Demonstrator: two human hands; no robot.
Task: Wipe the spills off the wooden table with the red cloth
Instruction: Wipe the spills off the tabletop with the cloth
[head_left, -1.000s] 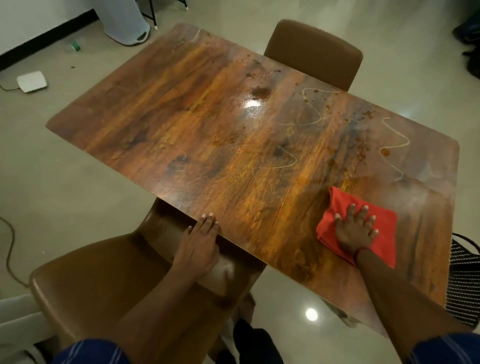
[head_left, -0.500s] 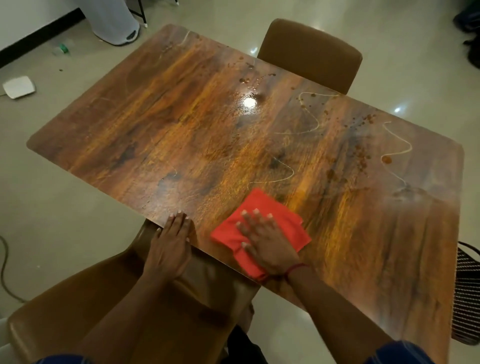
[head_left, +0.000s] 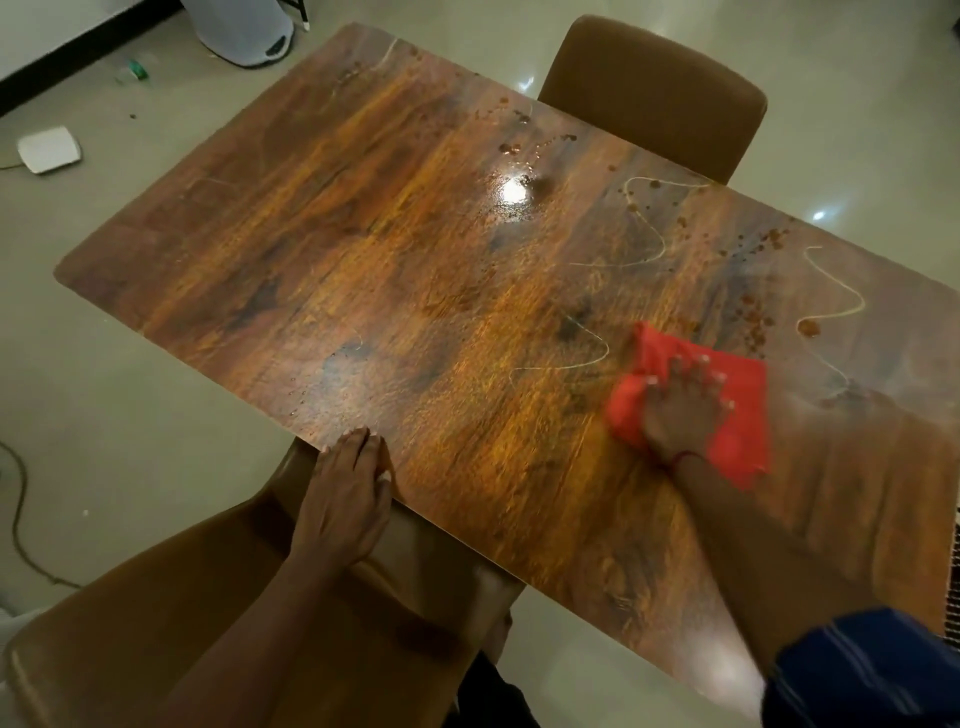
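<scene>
The wooden table (head_left: 363, 270) fills the view. A red cloth (head_left: 737, 431) lies flat on its near right part, with my right hand (head_left: 685, 410) pressed palm-down on it, fingers spread. My left hand (head_left: 345, 493) rests flat on the table's near edge, holding nothing. Brown drops (head_left: 753, 317) and thin pale squiggly lines (head_left: 836, 291) mark the far right of the table, just beyond the cloth. More brown spots (head_left: 511, 148) sit near the far edge by a bright light glare.
A brown chair (head_left: 654, 93) stands at the table's far side and another brown chair (head_left: 208, 623) is under my left arm. On the floor at left are a white flat box (head_left: 49, 150), a white bin (head_left: 244, 31) and a cable (head_left: 18, 499).
My right hand swept the red cloth from the right to the near middle of the table, then back to the right. My left hand stayed on the near edge.
</scene>
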